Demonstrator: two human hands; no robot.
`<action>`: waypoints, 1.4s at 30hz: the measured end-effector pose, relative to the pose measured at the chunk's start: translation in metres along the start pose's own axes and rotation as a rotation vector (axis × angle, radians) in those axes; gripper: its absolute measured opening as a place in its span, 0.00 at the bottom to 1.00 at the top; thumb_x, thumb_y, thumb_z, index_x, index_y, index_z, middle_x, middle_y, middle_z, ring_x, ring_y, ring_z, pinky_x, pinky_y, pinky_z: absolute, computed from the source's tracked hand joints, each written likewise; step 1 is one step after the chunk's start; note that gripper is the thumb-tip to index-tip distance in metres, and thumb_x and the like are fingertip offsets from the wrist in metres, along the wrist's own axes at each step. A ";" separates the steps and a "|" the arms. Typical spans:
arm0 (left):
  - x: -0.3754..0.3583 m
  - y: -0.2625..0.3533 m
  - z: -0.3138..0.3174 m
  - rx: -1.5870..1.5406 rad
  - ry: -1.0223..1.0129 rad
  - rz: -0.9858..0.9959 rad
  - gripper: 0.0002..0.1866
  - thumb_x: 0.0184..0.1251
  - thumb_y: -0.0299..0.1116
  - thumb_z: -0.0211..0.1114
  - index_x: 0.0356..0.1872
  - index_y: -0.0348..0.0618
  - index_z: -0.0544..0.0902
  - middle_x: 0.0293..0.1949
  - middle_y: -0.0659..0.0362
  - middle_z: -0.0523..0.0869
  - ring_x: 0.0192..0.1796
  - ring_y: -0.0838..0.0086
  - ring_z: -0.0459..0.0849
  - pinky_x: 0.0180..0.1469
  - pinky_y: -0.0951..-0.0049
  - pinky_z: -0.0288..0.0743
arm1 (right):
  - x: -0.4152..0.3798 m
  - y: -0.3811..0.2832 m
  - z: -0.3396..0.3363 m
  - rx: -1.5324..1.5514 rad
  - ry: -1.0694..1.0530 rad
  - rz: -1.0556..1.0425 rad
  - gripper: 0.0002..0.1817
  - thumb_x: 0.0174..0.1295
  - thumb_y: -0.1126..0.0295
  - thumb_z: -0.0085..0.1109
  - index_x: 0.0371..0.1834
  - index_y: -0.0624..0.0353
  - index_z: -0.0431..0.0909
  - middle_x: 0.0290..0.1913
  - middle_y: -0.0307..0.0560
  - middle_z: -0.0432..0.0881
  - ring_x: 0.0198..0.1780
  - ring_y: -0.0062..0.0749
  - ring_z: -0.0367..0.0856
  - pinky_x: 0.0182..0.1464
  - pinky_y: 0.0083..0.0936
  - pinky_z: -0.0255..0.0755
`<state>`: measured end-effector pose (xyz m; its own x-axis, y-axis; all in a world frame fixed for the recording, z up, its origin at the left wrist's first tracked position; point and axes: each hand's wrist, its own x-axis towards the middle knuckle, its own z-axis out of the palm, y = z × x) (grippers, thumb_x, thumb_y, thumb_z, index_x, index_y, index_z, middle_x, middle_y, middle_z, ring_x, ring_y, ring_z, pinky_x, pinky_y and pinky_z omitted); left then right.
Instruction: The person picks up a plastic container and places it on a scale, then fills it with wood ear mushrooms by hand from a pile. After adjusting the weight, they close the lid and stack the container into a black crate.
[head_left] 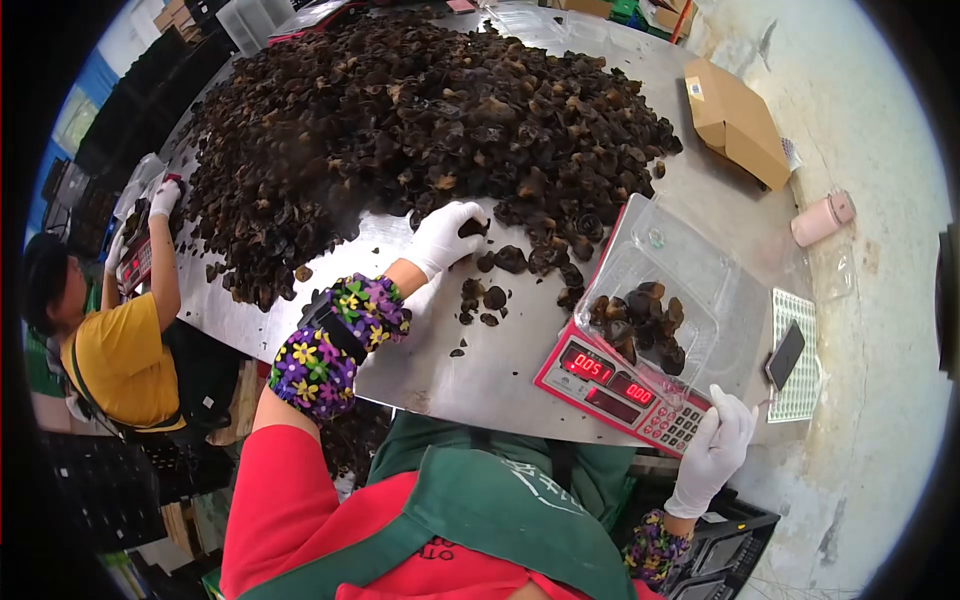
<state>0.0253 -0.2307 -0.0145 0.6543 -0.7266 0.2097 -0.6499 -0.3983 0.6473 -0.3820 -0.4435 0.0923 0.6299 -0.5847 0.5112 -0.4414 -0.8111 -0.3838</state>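
In left hand (pixel 445 240), at pile's (pixel 400 125) near side: fungus piece (pixel 473 228), fingers curled round it. Pile spread toward tabletop's (pixel 430 375) far edge. By near right corner: scale (pixel 625 397), bearing clear tray (pixel 692 295) of loose pieces (pixel 645 325). At scale's keypad end: right hand (pixel 718 440), fingers bent, close together; whether gripping, cannot tell.

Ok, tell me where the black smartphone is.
In the head view, the black smartphone lies toward the right, on the white perforated tray, beyond the right hand and right of the red digital scale.
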 end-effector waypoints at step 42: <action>-0.001 0.062 0.077 0.192 0.068 0.196 0.18 0.58 0.38 0.74 0.49 0.49 0.82 0.38 0.52 0.84 0.44 0.53 0.85 0.48 0.56 0.80 | 0.007 -0.017 0.022 0.097 0.055 -0.076 0.16 0.62 0.79 0.58 0.52 0.53 0.85 0.52 0.41 0.83 0.59 0.39 0.80 0.76 0.52 0.54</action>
<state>-0.0453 -0.2976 -0.0314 0.5294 -0.7636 0.3698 -0.8235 -0.3577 0.4403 -0.3559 -0.4337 0.0857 0.6220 -0.5237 0.5821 -0.3278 -0.8493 -0.4138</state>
